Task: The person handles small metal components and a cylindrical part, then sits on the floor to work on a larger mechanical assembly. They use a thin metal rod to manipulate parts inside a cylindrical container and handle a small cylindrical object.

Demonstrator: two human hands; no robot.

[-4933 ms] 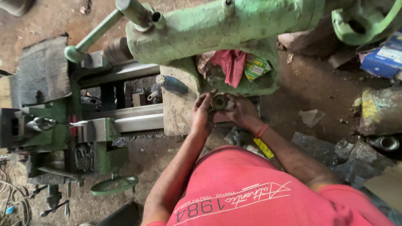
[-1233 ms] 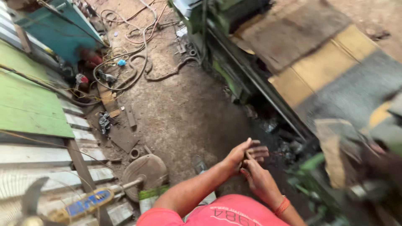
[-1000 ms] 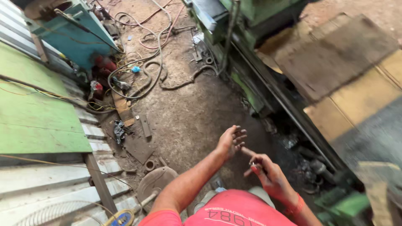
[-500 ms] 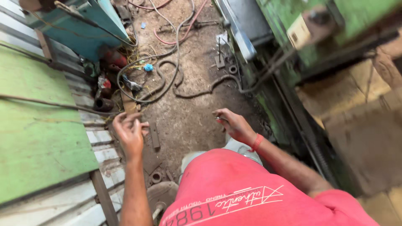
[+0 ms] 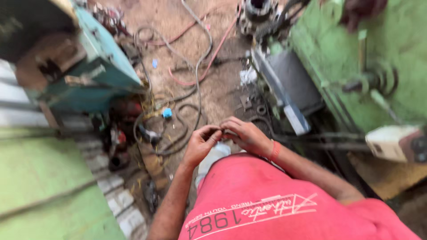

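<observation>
Two bare hands now meet in front of the person's chest, above the dirt floor (image 5: 222, 89) of the workshop. Half a second ago they were spread well apart, the left hand (image 5: 201, 144) lifted towards the green sheet on the left and the right hand (image 5: 247, 135) held out over the ground; they have since come together until the fingertips touch. Whatever small thing they share is hidden between the fingers and smeared by motion blur, so I cannot tell what it is, nor whether either grip is closed on something or only resting against the other hand. Both grips look narrow, fingers curled inward, the right thumb and forefinger pinched near the left fingertips. Judging by that, the handling has gone from a free-handed turn back to close work between the fingertips.

The view has swung as well. The teal metal cabinet (image 5: 93, 66) that sat at the top left edge now fills much of the upper left, and the tangle of black and red cables (image 5: 195, 75) lies directly beyond the hands rather than above them. The green machine body (image 5: 378, 58) has slid in along the right side, with a dark chuck-like part (image 5: 258, 9) at the top. An orange wristband (image 5: 274, 151) shows on the right wrist, as before, and the red printed shirt (image 5: 267, 200) fills the lower frame.
</observation>
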